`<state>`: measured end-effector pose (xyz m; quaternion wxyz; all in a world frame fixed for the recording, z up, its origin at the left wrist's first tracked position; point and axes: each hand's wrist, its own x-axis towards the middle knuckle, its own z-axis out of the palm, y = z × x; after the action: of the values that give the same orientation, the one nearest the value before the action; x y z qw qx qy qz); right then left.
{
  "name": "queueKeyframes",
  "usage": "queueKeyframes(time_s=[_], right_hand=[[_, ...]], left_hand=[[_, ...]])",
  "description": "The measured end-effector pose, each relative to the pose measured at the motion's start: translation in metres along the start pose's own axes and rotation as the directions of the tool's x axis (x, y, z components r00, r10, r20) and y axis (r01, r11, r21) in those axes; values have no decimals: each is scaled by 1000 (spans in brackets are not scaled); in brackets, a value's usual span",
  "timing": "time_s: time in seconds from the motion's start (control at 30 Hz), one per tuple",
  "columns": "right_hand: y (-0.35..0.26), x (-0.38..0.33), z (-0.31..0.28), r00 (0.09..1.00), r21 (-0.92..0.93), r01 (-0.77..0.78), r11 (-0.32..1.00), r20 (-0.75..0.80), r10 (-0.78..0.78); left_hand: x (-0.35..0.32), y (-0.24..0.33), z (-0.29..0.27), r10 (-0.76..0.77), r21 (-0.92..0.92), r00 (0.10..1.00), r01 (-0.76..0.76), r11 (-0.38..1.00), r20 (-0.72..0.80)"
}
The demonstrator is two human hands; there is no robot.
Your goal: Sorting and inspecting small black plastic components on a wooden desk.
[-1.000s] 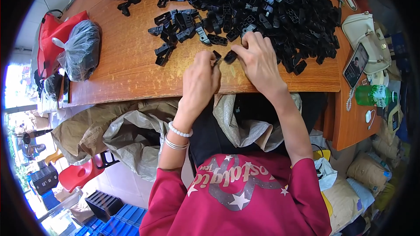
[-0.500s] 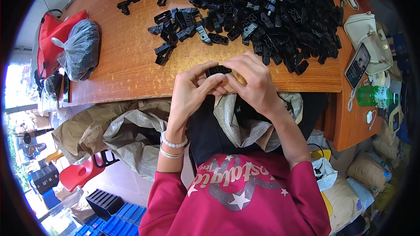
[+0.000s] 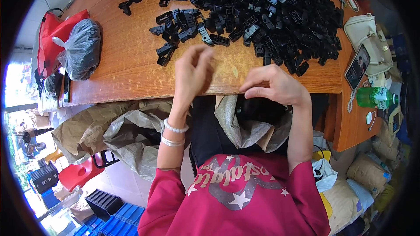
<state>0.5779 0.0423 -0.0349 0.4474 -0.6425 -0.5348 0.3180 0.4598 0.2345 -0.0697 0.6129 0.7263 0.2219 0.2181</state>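
My left hand [image 3: 192, 71] hovers over the near part of the wooden table, just short of a few loose black plastic parts [image 3: 186, 24]. Its fingers are smeared by motion, and no part shows in them. At the table's front edge my right hand [image 3: 278, 85] hangs above the mouth of a woven sack [image 3: 229, 122] on my lap. Thumb and fingers are apart there, with nothing visible between them. Dark contents show inside the sack. A large heap of the same black parts [image 3: 288, 22] covers the far right of the table [image 3: 127, 57].
At the left stand a red bag [image 3: 52, 35] and a tied clear plastic bag [image 3: 81, 50] with dark contents. Along the right edge are a phone [image 3: 357, 67], a cream handbag [image 3: 369, 39] and a green bottle [image 3: 376, 97]. Another open sack [image 3: 131, 126] sits below the table's left front.
My hands, together on a small black part earlier, have separated. The left moved forward toward the loose parts; the right drew back over the sack. The part is out of sight.
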Motion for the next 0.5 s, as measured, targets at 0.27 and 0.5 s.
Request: queueKeyframes(time_s=[0.27,0.5], right_hand=[[24,76,43,822,-611,-261,747,-546,-159],[15,63,48,777,-615,-218,758,-579,-246]], left_hand=[[44,-13,9,174,504,978,-93,858,-117],[-6,11,-17,-190,-389,969,239,890,159]])
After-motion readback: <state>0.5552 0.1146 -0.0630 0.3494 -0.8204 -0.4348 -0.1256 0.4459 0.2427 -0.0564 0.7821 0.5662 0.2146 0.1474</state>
